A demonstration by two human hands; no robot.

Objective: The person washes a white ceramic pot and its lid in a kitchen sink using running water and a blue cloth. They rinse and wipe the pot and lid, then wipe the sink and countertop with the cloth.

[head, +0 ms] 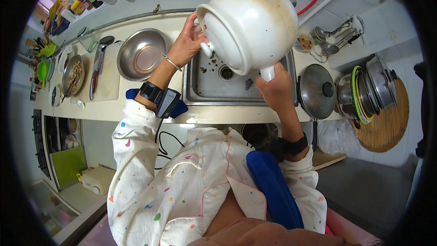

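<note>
A white ceramic pot (pixel 263 24) with brownish stains is held tilted over the stainless steel sink (pixel 218 97), its lidded mouth facing left and down. My left hand (pixel 191 41) is at the rim and lid side, fingers partly hidden behind the pot. Closed around the short handle at the pot's lower right is my right hand (pixel 278 89). The white lid (pixel 222 41) with its knob sits in the mouth. Below, dark food scraps lie in the sink beside the drain (pixel 226 73).
A steel basin (pixel 141 54) stands left of the sink. Farther left are a cutting board (pixel 111 71) with knives and a bowl of nuts or beans (pixel 73 75). On the right are a pan lid (pixel 317 90), stacked pots (pixel 379 82) and a utensil rack (pixel 355 29).
</note>
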